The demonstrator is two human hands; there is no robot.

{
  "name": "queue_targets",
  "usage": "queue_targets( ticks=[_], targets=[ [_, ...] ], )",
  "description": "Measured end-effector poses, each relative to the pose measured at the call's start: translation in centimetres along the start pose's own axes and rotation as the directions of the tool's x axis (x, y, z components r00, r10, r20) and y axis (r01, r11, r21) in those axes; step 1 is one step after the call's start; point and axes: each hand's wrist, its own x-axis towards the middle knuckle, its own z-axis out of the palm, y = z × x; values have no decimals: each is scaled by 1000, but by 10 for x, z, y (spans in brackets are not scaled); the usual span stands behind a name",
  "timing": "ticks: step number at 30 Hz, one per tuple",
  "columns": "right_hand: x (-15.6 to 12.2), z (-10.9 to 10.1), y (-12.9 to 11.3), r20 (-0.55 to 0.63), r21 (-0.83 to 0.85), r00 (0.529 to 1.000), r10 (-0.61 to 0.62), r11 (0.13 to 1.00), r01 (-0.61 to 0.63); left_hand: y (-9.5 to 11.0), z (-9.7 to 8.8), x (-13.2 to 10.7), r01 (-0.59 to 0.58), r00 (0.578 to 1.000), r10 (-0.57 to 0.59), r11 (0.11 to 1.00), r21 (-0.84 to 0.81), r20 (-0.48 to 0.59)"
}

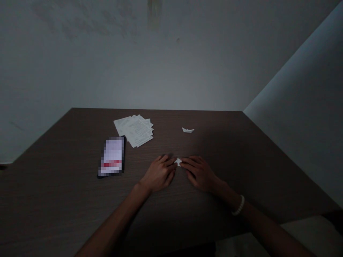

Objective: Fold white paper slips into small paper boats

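A small piece of folded white paper (178,162) lies on the brown table between my two hands. My left hand (160,173) holds its left side down with the fingertips, which partly cover it. From the other side, the fingers of my right hand (199,173) press on the paper's right edge, with the thumb lower down. Both palms face the tabletop. Beyond my hands sits a small white folded paper boat (188,130), apart from them. How the paper under my fingers is folded is too small to make out.
Fanned printed sheets of paper (136,130) lie at the back left. Nearer, a dark-edged phone or tablet (112,157) with a blurred lit screen rests on the table (66,200). A wall (171,71) rises behind the far edge, and another stands at the right.
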Motion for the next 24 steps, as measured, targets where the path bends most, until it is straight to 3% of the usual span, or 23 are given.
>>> queue_targets(
  ticks=[10, 24],
  targets=[
    [2, -3, -3, 7, -54, 996, 87, 995, -86, 1, 5, -1, 28, 1000, -28, 1000, -6, -13],
    [4, -4, -1, 41, -39, 998, 47, 998, -46, 5, 4, 0, 21, 1000, -21, 1000, 3, -8]
  ],
)
